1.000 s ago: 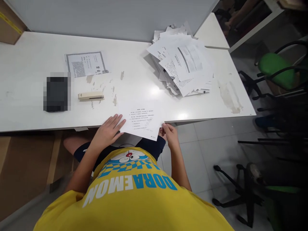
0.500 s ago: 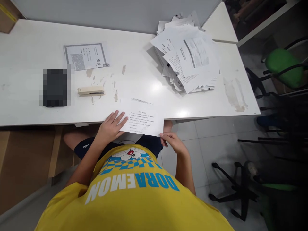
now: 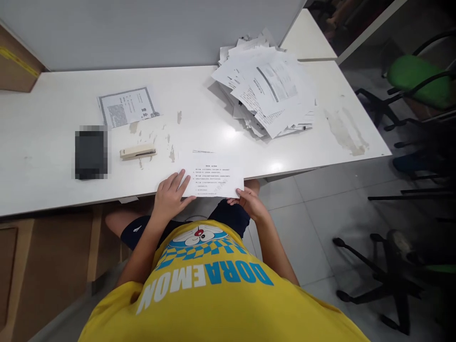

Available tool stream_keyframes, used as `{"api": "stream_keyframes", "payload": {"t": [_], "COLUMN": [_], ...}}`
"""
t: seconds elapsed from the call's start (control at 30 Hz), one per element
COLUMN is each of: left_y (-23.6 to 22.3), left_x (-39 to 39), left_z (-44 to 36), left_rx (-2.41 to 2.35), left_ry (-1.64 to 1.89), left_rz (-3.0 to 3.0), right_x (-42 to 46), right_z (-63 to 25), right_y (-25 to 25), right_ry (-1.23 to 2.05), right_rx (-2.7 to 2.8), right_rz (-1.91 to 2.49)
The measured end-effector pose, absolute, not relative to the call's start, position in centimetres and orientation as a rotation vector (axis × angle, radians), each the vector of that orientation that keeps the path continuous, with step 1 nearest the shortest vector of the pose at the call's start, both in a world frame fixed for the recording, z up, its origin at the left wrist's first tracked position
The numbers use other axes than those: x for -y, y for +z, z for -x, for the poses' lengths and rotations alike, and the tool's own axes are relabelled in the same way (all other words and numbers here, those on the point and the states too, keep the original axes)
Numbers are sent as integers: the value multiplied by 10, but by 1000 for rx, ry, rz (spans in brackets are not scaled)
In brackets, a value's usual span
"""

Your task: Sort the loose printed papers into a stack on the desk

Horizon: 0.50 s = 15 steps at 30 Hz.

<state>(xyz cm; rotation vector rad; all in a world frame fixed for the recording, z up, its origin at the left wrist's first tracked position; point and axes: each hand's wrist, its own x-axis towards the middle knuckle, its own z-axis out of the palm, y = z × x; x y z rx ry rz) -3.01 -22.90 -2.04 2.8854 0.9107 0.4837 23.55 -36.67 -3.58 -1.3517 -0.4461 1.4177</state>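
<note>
A printed sheet of paper (image 3: 213,175) lies at the front edge of the white desk, with its near edge reaching past the desk edge. The top of another page shows just behind it. My left hand (image 3: 173,194) rests flat on the sheet's left side, fingers spread and thumb along the near edge. At the near right corner, my right hand (image 3: 249,202) pinches the paper, thumb on top and fingers underneath. Beyond my left hand lies a cream stapler (image 3: 138,151), touched by neither hand.
A messy heap of papers (image 3: 270,90) covers the desk's back right. At the left are a bordered certificate sheet (image 3: 130,107) and a blurred dark object (image 3: 91,154). The white desk (image 3: 199,90) meets a grey partition (image 3: 160,33). Office chairs (image 3: 418,80) stand to the right.
My right hand has slid further under the paper's corner. My left thumb has stretched out along the near edge. The whole view has tilted and shifted slightly.
</note>
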Motion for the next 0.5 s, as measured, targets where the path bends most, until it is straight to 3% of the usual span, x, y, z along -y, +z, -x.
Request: {"api": "stream_keyframes", "payload": {"t": [0.5], "left_y": [-31], "left_x": [218], "left_z": [33], "left_rx": [-861], "left_ry": [523], "left_rz": [-2865], "right_x": [364], "right_z": [-229], "right_y": [-32], "right_ry": [1153], "right_rx": [474], "right_rz": [1388]}}
